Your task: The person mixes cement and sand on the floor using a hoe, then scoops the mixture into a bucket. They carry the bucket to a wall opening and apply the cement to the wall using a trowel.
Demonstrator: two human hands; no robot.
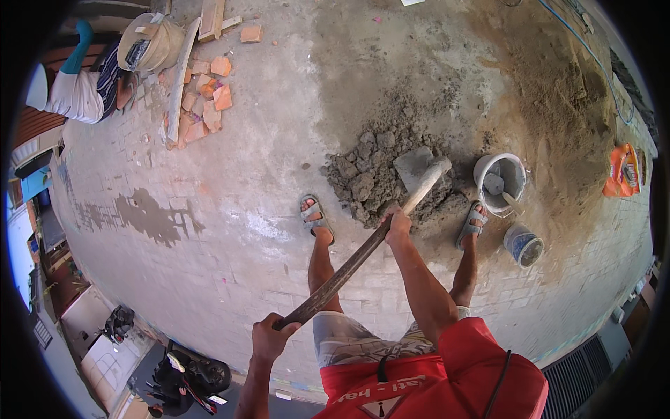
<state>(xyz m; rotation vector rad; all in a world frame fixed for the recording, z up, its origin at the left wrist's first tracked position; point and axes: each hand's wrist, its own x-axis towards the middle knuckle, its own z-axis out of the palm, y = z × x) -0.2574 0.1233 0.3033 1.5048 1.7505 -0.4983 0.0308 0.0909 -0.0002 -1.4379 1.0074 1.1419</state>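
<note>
A hoe with a long wooden handle slants across the view before me. My left hand is wrapped round the handle's near end. Farther up the shaft, my right hand grips it too. The grey hoe blade rests on a heap of wet grey mortar, by the pale far end of the handle. My sandalled feet stand on either side of the heap's near edge.
Right of the heap stand a white bucket with a scoop inside and a smaller bucket. Sand spreads behind, near an orange bag. Broken bricks, a plank and another person by a pail are far left.
</note>
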